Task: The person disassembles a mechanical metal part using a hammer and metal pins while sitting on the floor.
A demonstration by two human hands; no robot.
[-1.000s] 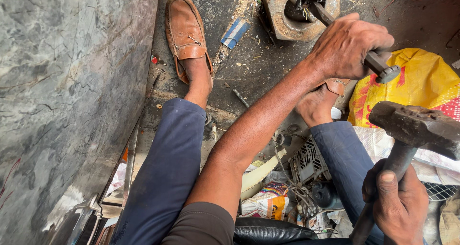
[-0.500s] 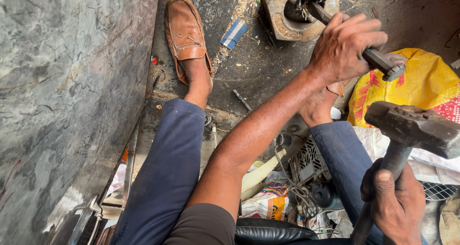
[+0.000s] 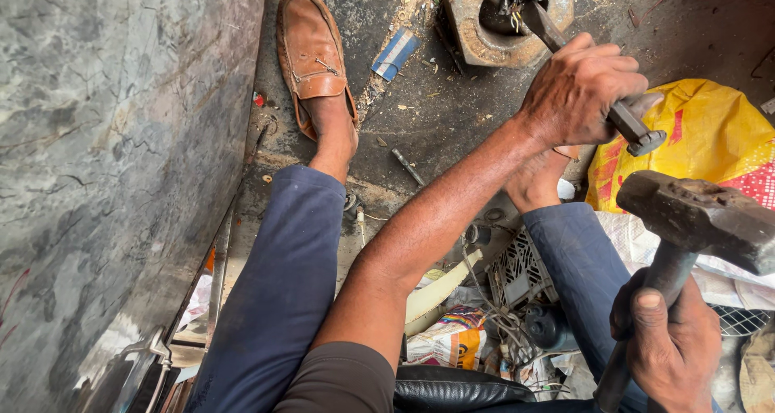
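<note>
left hand (image 3: 583, 90): fist closed on the chisel (image 3: 589, 70), tip set in the metal block (image 3: 476, 21) at upper centre of frame.
right hand (image 3: 670, 348): wrapped tight round the hammer (image 3: 698, 219) handle, head raised at right.
step: looks like mid-strike, chisel seated.
next: needs a square blow on the chisel's butt end.

Head view, single camera: worn on the seated person's head, facing steeply down over the lap toward the dirty dark floor (image 3: 452, 130). Close range; navy trouser legs (image 3: 282, 300) fill the lower frame. A mottled grey stone slab (image 3: 113, 155) bounds the left edge, and a worn tan leather shoe (image 3: 311, 54) marks the far end. No second view.
</note>
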